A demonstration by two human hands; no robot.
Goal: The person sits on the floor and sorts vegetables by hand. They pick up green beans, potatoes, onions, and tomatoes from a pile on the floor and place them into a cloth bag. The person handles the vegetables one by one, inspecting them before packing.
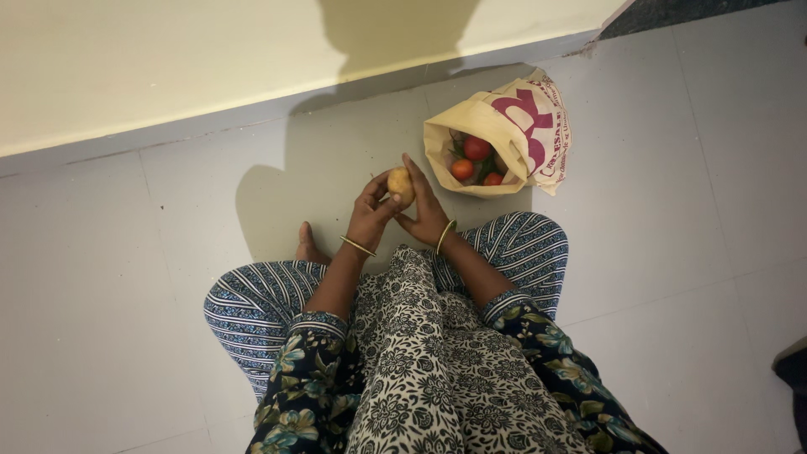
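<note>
A small round yellow-brown potato [401,186] sits between both hands, raised above the grey tiled floor [126,294] just ahead of the person's crossed legs. The left hand [371,215] closes its fingers on the potato's near side, thumb pressed to its skin; the right hand [424,210] cups it from the other side, fingers stretched up along it. A thin gold bangle [358,246] circles each wrist. Just beyond the right hand, toward the cream wall [168,67], an open beige cloth bag [504,134] lies on the floor, with red tomatoes [477,148] and some greens showing inside it.
</note>
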